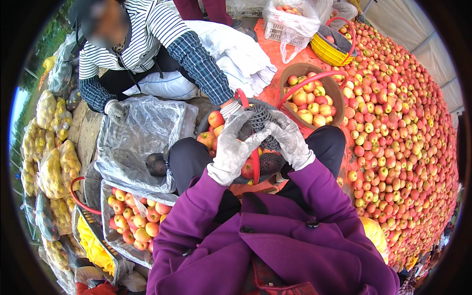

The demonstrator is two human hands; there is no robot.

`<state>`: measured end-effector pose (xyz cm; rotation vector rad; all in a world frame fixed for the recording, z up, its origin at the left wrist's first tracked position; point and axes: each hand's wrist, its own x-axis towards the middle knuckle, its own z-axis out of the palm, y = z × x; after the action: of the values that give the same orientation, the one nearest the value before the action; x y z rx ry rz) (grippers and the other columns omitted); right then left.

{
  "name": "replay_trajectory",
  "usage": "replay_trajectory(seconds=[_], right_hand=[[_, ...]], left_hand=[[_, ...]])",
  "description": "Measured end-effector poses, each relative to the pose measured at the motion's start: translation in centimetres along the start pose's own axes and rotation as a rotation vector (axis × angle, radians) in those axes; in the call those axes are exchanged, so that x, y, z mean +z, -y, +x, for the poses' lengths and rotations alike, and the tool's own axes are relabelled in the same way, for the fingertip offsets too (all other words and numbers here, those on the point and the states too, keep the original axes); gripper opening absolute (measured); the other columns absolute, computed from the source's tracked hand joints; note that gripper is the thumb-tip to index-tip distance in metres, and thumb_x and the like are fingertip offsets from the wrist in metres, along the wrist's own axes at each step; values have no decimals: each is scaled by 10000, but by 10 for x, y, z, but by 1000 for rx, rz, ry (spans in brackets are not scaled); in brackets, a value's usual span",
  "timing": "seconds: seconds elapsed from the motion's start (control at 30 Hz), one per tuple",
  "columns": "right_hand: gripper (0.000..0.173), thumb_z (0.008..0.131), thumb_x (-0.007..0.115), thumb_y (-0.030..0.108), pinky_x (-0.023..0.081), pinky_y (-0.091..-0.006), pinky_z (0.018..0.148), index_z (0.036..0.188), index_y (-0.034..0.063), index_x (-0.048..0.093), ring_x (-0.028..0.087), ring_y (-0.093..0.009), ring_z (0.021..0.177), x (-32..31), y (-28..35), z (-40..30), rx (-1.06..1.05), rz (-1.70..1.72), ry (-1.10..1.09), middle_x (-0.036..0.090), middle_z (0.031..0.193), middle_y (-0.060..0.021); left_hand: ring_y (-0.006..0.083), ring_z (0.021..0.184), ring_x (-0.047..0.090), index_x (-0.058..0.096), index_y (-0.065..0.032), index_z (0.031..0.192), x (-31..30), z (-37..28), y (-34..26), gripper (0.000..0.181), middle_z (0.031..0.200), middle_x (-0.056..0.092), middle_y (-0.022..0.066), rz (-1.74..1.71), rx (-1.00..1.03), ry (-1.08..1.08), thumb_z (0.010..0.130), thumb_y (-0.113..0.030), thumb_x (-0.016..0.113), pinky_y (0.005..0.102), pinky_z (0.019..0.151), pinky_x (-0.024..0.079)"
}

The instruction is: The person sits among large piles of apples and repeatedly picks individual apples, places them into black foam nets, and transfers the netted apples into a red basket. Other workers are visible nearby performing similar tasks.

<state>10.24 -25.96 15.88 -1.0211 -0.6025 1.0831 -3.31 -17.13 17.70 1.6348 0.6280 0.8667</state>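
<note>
My left hand (233, 147), in a soiled white glove, grips one side of a dark grey foam fruit net (260, 120). From the other side my right hand (291, 138), gloved alike, holds the same net. Whether an apple is inside it is hidden by my fingers. Directly below, between my knees, stands a basket with a red handle (255, 166). In it lie loose red-yellow apples (206, 138) and a netted apple (271, 162). A co-worker's striped cuff (231, 110) reaches to the basket's far side, the hand there mostly covered by my left glove.
At the left a plastic-lined crate (129, 138) contains netted apples (156, 164), beside a crate of bare apples (136, 217). A brown basket (339, 110) of apples stands ahead right, before a yellow basket (328, 48). A large apple heap (402, 147) fills the right. A co-worker (136, 37) sits opposite.
</note>
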Motion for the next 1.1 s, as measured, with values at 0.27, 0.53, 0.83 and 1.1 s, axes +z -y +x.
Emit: replay_trajectory(seconds=[0.27,0.53,0.83,1.1], right_hand=[[331,958,513,235,428,-189,622,1209,21,529,527,-41,740,7,13,-4,-163,61,-111,601,1000,-17],[438,945,537,195,384,-298,1007,1311,-30,446,503,-166,1160,23,13,3,34,-67,251,542,1238,-83],[539,897,586,139,391,-355,1034,1366,-29,381,513,-216,1183,17,3,-5,434,398,446,523,1294,-119],[510,857,627,171,383,-393,1034,1300,-23,462,534,-242,1162,8,-14,3,317,588,362,554,1254,-130]], left_hand=[[145,960,618,601,-5,1107,-35,6,5,237,1071,647,70,-721,-301,73,893,-106,618,282,863,493],[158,1026,611,555,-4,1193,-39,-2,39,295,1139,625,89,-884,-446,183,921,-118,567,293,890,496],[272,1027,604,492,33,1217,-50,-1,41,538,1142,597,181,-950,-534,53,922,-415,537,407,929,478],[203,1065,591,544,-22,1212,-50,-7,56,342,1176,599,108,-901,-494,206,933,-219,564,360,919,487]])
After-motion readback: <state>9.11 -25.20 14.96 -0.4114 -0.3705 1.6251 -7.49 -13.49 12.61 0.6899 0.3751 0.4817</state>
